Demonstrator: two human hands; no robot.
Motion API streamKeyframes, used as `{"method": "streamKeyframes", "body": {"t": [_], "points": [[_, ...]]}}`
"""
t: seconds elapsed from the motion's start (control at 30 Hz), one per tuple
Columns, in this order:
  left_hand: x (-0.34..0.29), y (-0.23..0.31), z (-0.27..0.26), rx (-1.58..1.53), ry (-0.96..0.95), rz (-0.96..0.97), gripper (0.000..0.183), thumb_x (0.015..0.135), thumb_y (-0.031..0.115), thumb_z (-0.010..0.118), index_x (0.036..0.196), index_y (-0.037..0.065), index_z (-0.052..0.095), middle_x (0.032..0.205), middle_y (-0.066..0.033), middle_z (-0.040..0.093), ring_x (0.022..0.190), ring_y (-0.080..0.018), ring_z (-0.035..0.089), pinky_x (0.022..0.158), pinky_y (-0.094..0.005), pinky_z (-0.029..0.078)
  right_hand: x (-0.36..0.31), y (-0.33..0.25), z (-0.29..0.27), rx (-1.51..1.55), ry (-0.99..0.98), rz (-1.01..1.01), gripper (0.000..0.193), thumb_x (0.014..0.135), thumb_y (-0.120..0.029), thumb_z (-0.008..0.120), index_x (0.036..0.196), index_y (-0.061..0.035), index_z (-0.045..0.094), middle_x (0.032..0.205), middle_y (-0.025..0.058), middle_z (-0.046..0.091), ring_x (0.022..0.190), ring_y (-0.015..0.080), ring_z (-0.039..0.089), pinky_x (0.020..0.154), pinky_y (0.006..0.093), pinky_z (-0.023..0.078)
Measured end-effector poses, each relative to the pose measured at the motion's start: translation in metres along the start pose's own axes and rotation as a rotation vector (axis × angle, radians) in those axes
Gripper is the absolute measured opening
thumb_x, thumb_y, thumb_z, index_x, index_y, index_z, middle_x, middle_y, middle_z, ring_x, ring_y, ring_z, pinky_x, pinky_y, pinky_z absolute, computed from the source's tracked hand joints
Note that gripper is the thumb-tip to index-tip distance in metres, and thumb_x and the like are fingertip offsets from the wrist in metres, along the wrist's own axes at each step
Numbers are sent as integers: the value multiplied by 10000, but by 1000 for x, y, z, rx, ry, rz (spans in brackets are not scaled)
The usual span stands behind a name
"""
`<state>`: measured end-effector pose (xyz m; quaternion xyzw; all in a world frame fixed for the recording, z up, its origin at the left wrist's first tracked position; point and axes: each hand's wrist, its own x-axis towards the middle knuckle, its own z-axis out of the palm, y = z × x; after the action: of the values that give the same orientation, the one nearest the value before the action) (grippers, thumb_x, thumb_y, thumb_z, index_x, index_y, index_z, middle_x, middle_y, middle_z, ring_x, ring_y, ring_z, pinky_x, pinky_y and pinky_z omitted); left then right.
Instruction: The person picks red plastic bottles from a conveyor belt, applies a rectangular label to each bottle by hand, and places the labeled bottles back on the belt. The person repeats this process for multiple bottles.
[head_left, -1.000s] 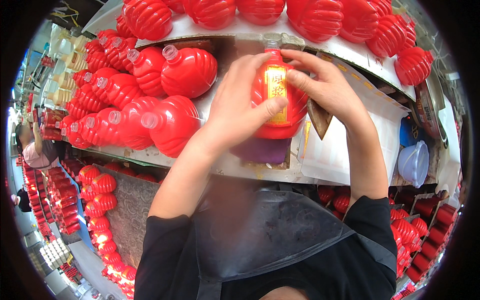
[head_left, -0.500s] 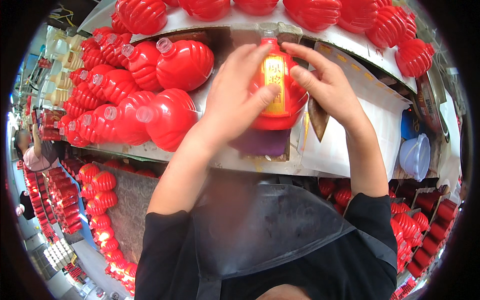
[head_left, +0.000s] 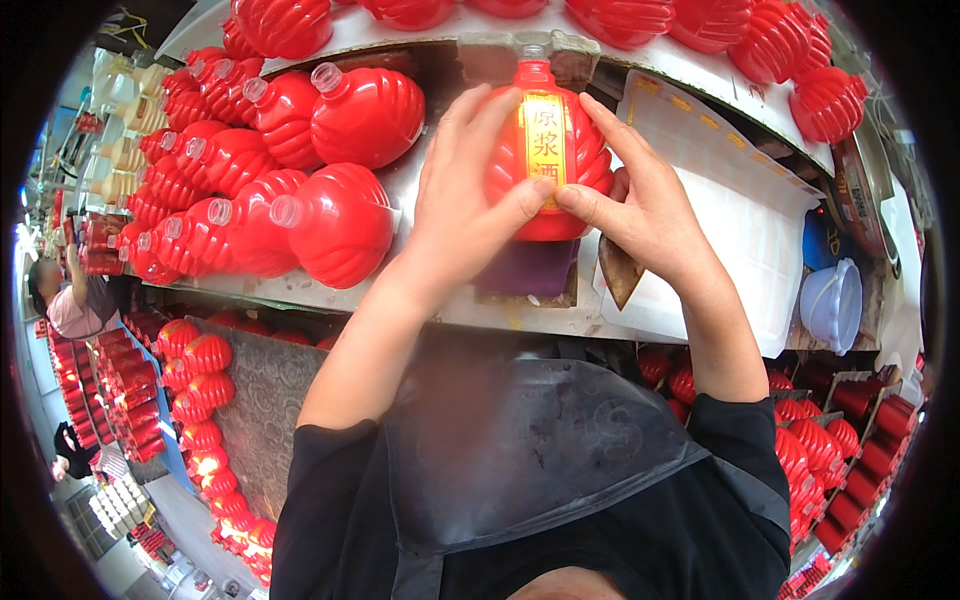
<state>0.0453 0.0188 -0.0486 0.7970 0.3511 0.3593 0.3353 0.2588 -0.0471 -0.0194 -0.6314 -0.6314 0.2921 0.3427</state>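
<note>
In the head view, a red bottle [head_left: 580, 150] with a clear neck [head_left: 533, 52] sits in front of the person on the counter [head_left: 450, 305], its base at a purple pad [head_left: 525, 282]; the fisheye bend leaves me unable to tell whether it stands straight or leans back. The left hand [head_left: 450, 195] and right hand [head_left: 640, 200] hold it from either side in a wide, cupped spread, fingers up along the flanks and thumbs nearly meeting over the lower part of a yellow label [head_left: 543, 130] (how hard they press, I cannot tell). The step looks like settling that label flat. To do it well, I would let the fingers steady the ribbed sides while the thumbs work from the middle outward, with even, light pressure, so no bubble or crease gets trapped. The lower edge, partly covered by the thumbs, deserves a last check. A brown pointed piece [head_left: 620, 275] pokes out just below the right hand, so that palm should stay relaxed; more red bottles [head_left: 335, 225] wait near the left forearm, worth keeping the elbow clear of.
</note>
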Motion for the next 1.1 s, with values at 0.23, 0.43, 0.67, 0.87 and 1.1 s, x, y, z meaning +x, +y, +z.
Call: {"method": "streamKeyframes", "body": {"t": [0.23, 0.43, 0.67, 0.87, 1.1], "points": [[1, -2, -1, -13, -8, 11, 792, 913, 454, 731, 1560, 97, 443, 1606, -247, 352, 1475, -429, 379, 1199, -514, 328, 1, 1, -1, 61, -16, -9, 856, 898, -322, 809, 1608, -67, 405, 1356, 143, 618, 760, 79, 581, 698, 245, 522], [2, -1, -1, -35, -2, -1, 812, 908, 465, 737, 1554, 74, 437, 1599, -246, 355, 1469, -429, 385, 1198, -506, 333, 0, 0, 3, 54, 18, 7, 832, 916, -398, 768, 1577, -27, 425, 1411, 219, 597, 1149, 276, 615, 970, 358, 506], [1, 1, -1, -3, -1, 19, 813, 911, 466, 733, 1553, 67, 434, 1598, -243, 359, 1469, -424, 389, 1198, -497, 333, 0, 0, 1, -76, 16, -38, 809, 943, -355, 770, 1605, -66, 406, 1424, 186, 593, 995, 157, 636, 851, 295, 545], [3, -5, 0, -104, 26, 16, 772, 920, 415, 733, 1539, 55, 448, 1581, -248, 384, 1465, -423, 395, 1200, -487, 334, 1, -3, 3, 9, 26, -30, 889, 899, -492, 745, 1559, 12, 428, 1400, 272, 596, 1287, 390, 614, 1074, 426, 488], [4, 1, 4, -34, 44, -4, 767, 904, 394, 744, 1530, 51, 461, 1566, -239, 406, 1448, -410, 425, 1187, -475, 364, -2, -8, 4, -106, 52, -52, 894, 900, -491, 740, 1561, 19, 420, 1409, 279, 590, 1274, 399, 623, 1063, 438, 497]]}}
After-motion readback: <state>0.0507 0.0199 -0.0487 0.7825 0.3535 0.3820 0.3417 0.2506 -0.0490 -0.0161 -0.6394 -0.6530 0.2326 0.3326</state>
